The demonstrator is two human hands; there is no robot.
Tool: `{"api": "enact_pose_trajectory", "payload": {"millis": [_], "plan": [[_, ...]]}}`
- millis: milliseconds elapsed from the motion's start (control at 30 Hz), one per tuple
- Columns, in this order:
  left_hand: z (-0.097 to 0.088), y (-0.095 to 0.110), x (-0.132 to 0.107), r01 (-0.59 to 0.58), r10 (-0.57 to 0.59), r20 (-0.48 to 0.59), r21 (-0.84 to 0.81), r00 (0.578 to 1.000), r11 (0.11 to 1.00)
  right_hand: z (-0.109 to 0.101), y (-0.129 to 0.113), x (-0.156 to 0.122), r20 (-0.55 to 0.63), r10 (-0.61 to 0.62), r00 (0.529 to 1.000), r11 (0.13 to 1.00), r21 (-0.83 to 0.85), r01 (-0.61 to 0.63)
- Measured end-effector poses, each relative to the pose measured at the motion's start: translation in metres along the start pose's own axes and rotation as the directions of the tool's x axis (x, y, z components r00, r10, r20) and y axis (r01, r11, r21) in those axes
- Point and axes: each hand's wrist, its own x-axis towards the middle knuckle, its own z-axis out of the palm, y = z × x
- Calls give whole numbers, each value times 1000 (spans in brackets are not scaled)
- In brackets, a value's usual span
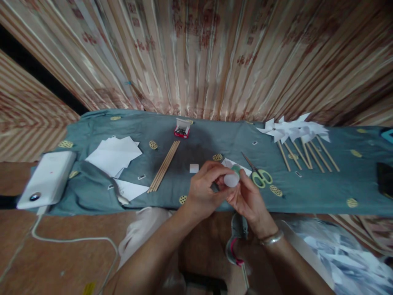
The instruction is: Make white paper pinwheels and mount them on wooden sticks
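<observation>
In front of me my left hand (203, 190) and my right hand (249, 201) meet above the cloth, fingers closed together around a small round item, apparently a glue stick (231, 179). Its whitish round end faces me and a greenish part shows behind it. Fingers hide the rest. Partly behind the hands lies a folded white paper (245, 169). Scissors (259, 177) with green handles rest just right of it. On the cloth to the left of my left hand is a small white cap-like piece (194, 168).
A green cloth (215, 137) covers the long table. Wooden sticks (164, 167), a red box of pins (182, 130) and white paper sheets (115, 153) lie leftward. A white device (47, 178) with a cable is far left. Several paper pinwheels (294, 130) lie right.
</observation>
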Motion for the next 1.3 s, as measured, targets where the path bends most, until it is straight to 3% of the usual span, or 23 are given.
{"api": "enact_pose_trajectory", "payload": {"millis": [267,667,900,1133,1300], "plan": [[-1,5,2,-8,10,-46,61,999,998,3,-2,2,-46,-35,998,998,59,38],[1,8,0,176,-176,10,-114,984,978,9,-7,-3,-18,-128,992,992,-4,128],[4,1,-1,209,-212,1,-171,977,963,11,-11,-5,13,-177,984,984,-10,177],[8,-1,-3,224,-224,23,-180,974,958,11,-6,-7,2,-215,977,971,-111,214],[14,-13,-6,273,-264,70,-239,962,932,4,-17,-10,-87,-270,959,939,-242,242]]}}
